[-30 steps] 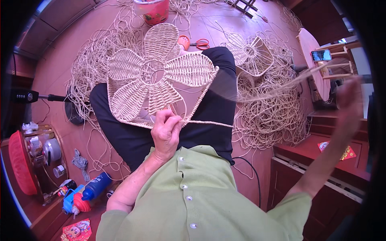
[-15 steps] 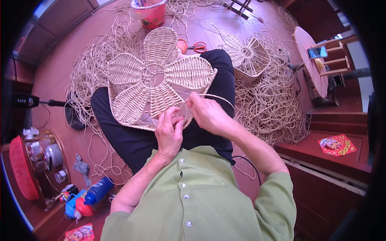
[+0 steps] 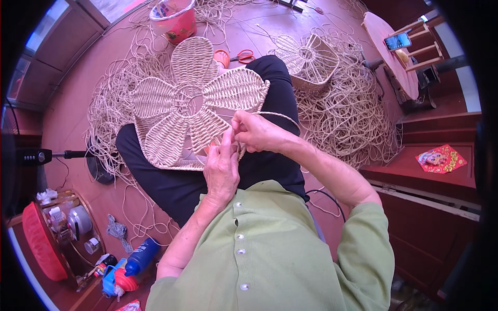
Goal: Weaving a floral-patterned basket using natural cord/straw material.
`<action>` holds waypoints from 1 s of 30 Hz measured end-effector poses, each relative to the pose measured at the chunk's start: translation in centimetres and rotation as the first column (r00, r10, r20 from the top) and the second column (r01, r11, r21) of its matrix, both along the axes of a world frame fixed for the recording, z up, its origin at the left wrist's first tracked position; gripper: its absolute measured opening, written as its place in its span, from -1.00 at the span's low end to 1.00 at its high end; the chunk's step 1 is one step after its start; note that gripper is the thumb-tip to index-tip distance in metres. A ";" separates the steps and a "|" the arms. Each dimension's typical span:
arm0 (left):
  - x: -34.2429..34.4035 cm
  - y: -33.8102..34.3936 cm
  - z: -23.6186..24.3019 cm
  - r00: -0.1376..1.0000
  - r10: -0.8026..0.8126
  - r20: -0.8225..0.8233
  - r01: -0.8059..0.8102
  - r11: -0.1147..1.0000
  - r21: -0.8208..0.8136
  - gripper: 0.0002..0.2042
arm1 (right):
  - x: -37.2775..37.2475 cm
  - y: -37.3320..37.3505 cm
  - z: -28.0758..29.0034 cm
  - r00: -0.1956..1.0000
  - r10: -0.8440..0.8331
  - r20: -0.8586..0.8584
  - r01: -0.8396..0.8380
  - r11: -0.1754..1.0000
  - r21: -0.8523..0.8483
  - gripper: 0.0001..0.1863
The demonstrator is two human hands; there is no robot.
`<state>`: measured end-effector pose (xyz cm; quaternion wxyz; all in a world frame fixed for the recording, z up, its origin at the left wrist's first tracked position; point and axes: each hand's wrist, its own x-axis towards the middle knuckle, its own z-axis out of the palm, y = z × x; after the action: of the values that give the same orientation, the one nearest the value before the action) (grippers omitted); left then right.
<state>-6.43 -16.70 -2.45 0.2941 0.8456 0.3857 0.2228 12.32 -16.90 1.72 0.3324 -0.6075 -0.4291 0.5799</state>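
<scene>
A flower-shaped woven basket (image 3: pixel 153 96) of pale twisted cord rests across my lap, its petals joined to a small open ring in the middle. My left hand (image 3: pixel 222 170) is at the edge of the near petal, fingers extended and pressed together against the weave; the fingertips are partly covered. Just right of them my right hand (image 3: pixel 255 132) pinches a cord (image 3: pixel 280 114), which loops out to the right over my knee. The exact pinch point is hidden behind the fingers.
Heaps of loose cord (image 3: pixel 347 124) lie on the floor at both sides. Beyond the basket are red-handled scissors (image 3: pixel 244 55) and a pink bucket (image 3: pixel 179 27). A second woven basket (image 3: pixel 324 62) sits on the right heap. A blue bottle (image 3: pixel 142 256) lies lower left.
The left fingers have straightened along the petal edge, and the right hand has closed in beside them. The cord loop on the right looks slightly tighter. The whole view has shifted a little.
</scene>
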 end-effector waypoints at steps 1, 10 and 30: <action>-0.2 0.1 0.0 1.000 -0.007 -0.006 0.007 1.000 -0.001 -0.28 | 0.0 0.0 0.4 0.982 0.074 0.174 -0.081 0.996 0.029 -0.82; -0.6 0.2 1.8 0.976 -0.046 0.214 0.051 0.999 -0.017 -0.25 | -2.9 -4.9 0.2 0.820 -0.262 0.509 -0.075 0.832 0.550 -0.85; -2.9 0.3 2.0 0.973 -0.198 0.122 0.189 0.979 0.082 -0.19 | 27.0 -28.2 14.4 0.015 -0.374 -0.927 1.000 0.001 0.016 -0.71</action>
<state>-9.31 -16.42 -0.41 0.3093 0.8726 0.2735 0.2608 39.29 -45.06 16.09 0.9447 -0.2482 -0.0009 0.2142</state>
